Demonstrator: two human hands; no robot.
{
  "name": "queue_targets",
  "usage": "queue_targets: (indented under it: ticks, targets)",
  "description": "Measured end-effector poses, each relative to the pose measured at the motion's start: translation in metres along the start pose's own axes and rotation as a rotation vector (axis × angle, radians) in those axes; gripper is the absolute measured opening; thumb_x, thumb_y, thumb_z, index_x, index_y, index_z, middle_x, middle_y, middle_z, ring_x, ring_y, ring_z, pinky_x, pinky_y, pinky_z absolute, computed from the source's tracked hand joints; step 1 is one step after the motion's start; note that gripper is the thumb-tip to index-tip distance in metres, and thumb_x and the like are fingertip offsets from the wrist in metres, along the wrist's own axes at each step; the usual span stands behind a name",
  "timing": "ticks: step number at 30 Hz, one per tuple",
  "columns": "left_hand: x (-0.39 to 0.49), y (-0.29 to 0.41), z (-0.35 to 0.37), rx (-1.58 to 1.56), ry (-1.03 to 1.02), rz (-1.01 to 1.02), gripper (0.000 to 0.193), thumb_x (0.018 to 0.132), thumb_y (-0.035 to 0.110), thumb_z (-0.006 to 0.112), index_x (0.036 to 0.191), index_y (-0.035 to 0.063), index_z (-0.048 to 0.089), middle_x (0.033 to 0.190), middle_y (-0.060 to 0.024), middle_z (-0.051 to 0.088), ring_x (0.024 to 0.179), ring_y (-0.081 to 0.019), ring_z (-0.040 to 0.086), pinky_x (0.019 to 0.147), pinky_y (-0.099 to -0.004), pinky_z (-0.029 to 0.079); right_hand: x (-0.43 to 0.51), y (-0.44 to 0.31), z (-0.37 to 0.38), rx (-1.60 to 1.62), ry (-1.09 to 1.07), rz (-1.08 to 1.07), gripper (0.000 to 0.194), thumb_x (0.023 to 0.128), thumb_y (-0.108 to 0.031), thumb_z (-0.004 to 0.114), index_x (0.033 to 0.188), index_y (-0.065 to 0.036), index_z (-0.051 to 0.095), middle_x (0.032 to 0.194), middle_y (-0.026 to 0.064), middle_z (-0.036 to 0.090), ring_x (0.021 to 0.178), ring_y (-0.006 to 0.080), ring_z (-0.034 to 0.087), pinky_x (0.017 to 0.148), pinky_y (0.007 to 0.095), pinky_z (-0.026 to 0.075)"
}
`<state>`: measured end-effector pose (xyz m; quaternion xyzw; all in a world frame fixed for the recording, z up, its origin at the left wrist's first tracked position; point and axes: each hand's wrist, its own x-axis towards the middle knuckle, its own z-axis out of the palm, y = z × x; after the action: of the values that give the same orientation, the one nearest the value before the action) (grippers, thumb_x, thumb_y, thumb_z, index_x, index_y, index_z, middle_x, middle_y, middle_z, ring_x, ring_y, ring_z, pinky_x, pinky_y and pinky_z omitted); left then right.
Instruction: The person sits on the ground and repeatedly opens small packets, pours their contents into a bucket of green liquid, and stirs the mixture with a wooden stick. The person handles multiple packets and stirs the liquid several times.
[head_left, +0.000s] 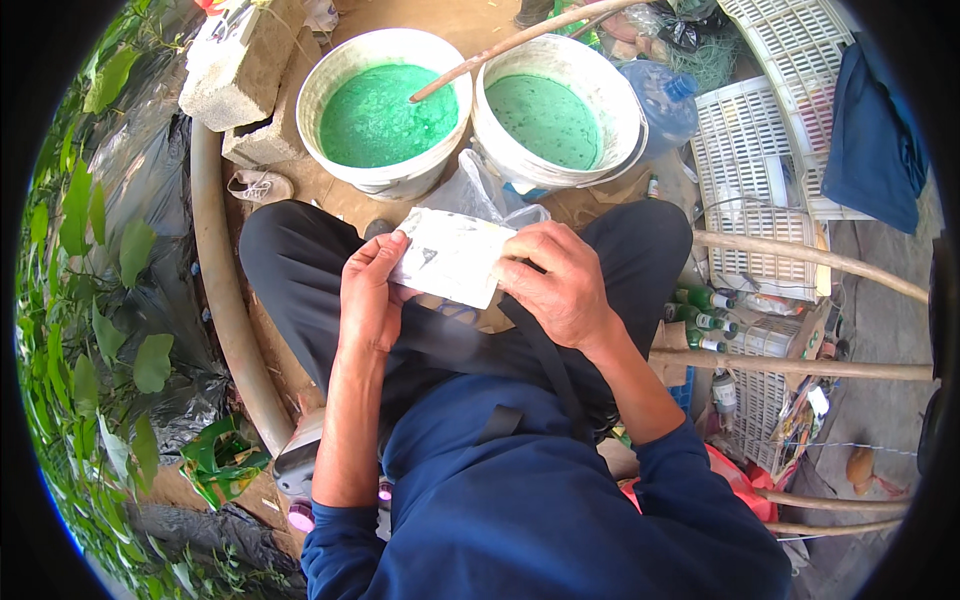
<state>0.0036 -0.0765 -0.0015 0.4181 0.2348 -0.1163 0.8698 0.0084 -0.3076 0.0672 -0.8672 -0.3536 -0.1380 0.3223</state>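
Observation:
My left hand (373, 289) pinches the left edge of a small white packet (454, 251), thumb on top. My right hand (559, 281) has its thumb and fingers at the packet's right edge. The packet is held flat above my lap and bears some dark marks. Just beyond it lies a clear plastic bag (480, 184). In front of my knees stand two white buckets: the left bucket (309, 131) and the right bucket (634, 112) both hold green liquid (390, 120). A wooden stick (517, 41) dips into the liquid of the left one.
Concrete blocks (240, 75) and a shoe (260, 186) are at the upper left, beside a curved pipe (217, 262) and leafy plants. At the right are white plastic crates (750, 172), green bottles (701, 319), a large plastic bottle (660, 101) and long wooden poles (795, 365).

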Motion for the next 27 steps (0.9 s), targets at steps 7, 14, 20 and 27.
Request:
queue_targets:
  ticks: [7, 14, 20, 27]
  targets:
    - [-0.011, 0.006, 0.004, 0.120, -0.089, -0.144, 0.025, 0.104, 0.023, 0.064, 0.097, 0.0005, 0.071, 0.082, -0.0056, 0.072, 0.064, -0.0107, 0.069, 0.050, -0.0230, 0.057, 0.017, -0.016, -0.014, 0.007, -0.116, -0.183, 0.014, 0.076, -0.013, 0.072, 0.088, -0.008, 0.067, 0.082, 0.0020, 0.055, 0.077, 0.0208, 0.058, 0.065, 0.0359, 0.048]
    - [-0.038, 0.033, 0.001, 0.420, -0.029, 0.128, 0.051, 0.110, 0.044, 0.050, 0.109, -0.0032, 0.067, 0.083, -0.0096, 0.068, 0.061, -0.0152, 0.066, 0.048, -0.0240, 0.050, 0.031, -0.025, -0.072, 0.701, -0.191, 0.024, 0.015, 0.083, -0.013, 0.079, 0.084, -0.002, 0.069, 0.075, 0.0074, 0.063, 0.059, 0.0207, 0.064, 0.051, 0.0303, 0.047]
    - [-0.034, 0.058, -0.035, 0.277, 0.174, 0.563, 0.025, 0.106, 0.023, 0.060, 0.101, 0.0001, 0.069, 0.073, -0.0046, 0.066, 0.053, -0.0100, 0.058, 0.045, -0.0206, 0.039, 0.030, 0.039, -0.066, 0.613, -0.184, 0.226, 0.017, 0.095, -0.009, 0.068, 0.082, 0.000, 0.062, 0.073, 0.0073, 0.060, 0.063, 0.0161, 0.058, 0.059, 0.0290, 0.044]
    - [-0.029, 0.061, -0.064, 0.044, 0.109, 0.561, 0.025, 0.107, 0.024, 0.058, 0.107, 0.0003, 0.065, 0.074, -0.0050, 0.063, 0.053, -0.0118, 0.058, 0.043, -0.0209, 0.037, 0.025, 0.146, -0.006, -0.214, 0.111, 0.440, 0.008, 0.092, -0.008, 0.063, 0.091, -0.001, 0.061, 0.084, 0.0162, 0.061, 0.076, 0.0393, 0.061, 0.069, 0.0432, 0.047]
